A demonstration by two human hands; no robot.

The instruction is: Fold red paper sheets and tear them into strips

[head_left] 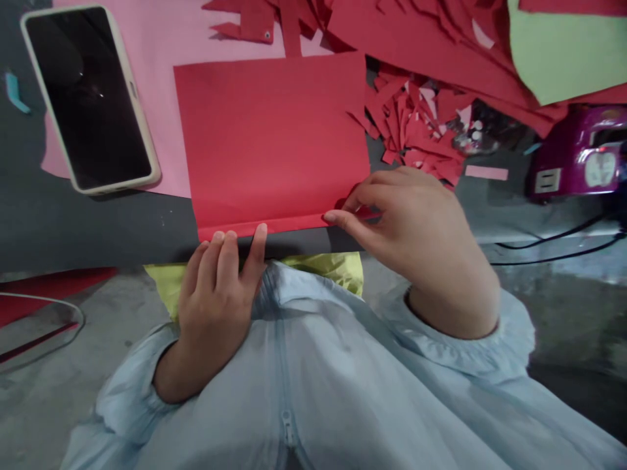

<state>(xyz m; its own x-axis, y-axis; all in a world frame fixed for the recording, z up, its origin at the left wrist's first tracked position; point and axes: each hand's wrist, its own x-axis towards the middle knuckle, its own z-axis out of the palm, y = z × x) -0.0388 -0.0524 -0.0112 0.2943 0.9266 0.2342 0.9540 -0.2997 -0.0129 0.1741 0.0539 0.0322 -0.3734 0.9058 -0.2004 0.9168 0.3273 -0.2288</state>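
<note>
A red sheet of paper (pixel 274 137) lies flat on the dark table (pixel 88 222), with a narrow strip folded up along its near edge. My left hand (pixel 215 294) rests at the table's edge, its fingertips pressing on the left part of that fold, fingers together. My right hand (pixel 406 228) pinches the folded strip at its right end between thumb and forefinger. Both wrists wear pale blue sleeves.
A phone (pixel 91 98) with a dark screen lies at the left on a pink sheet (pixel 166 39). Red paper scraps (pixel 416 124) are heaped at the back right beside a light green sheet (pixel 568 52). A purple device (pixel 578 153) with cables stands at the right. Yellow-green paper (pixel 333 267) pokes out below the table edge.
</note>
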